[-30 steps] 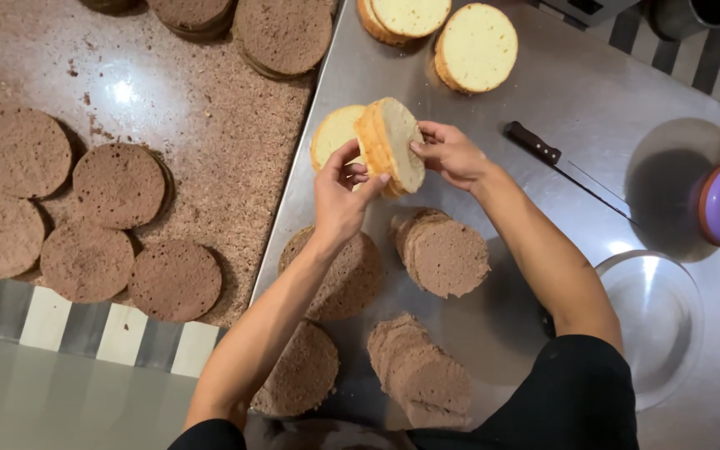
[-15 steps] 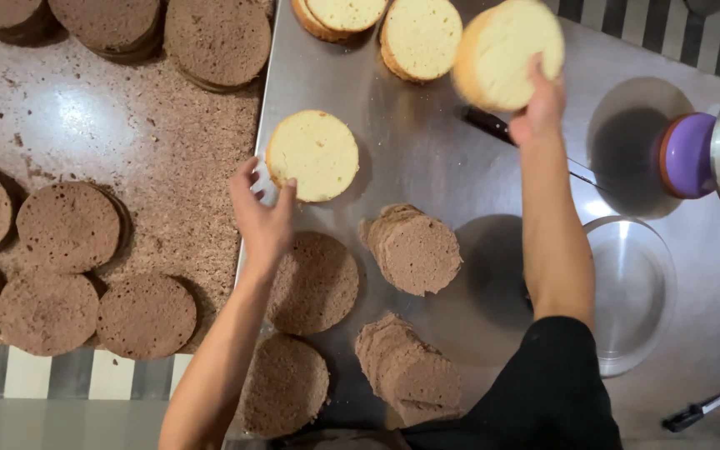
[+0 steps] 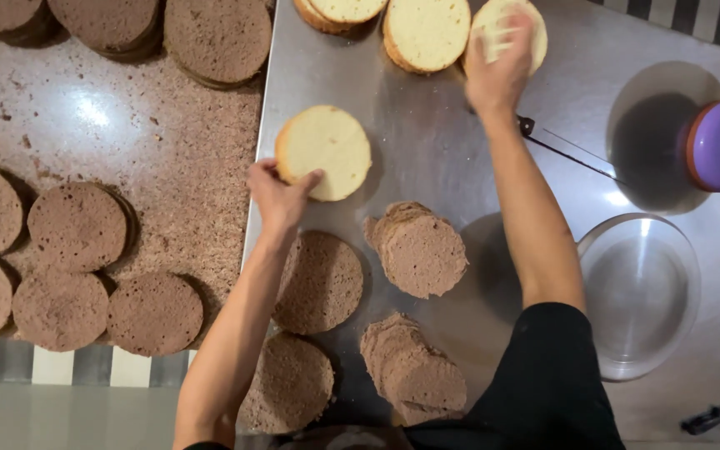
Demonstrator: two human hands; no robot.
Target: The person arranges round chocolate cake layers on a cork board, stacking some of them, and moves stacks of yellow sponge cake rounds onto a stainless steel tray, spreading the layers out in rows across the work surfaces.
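My left hand [image 3: 278,196] touches the near left edge of a pale round sponge cake layer [image 3: 328,148] that lies flat on the steel table [image 3: 427,142]. My right hand [image 3: 500,73] rests palm down on another pale cake layer [image 3: 535,25] at the far edge of the table, beside two more pale rounds [image 3: 427,32]. Brown chocolate cake rounds [image 3: 320,282] lie on the steel near my body, and stacks of thin brown slices [image 3: 420,250] stand beside them.
Several brown cake rounds [image 3: 77,225] lie on the speckled stone counter at left. A knife [image 3: 568,150] lies on the steel right of my right arm. A round metal pan [image 3: 639,292] and a purple-topped object [image 3: 717,143] sit at right.
The pale cake that both hands held upright has been split into two layers. My left hand laid one flat at left; my right hand carried the other to the far edge.
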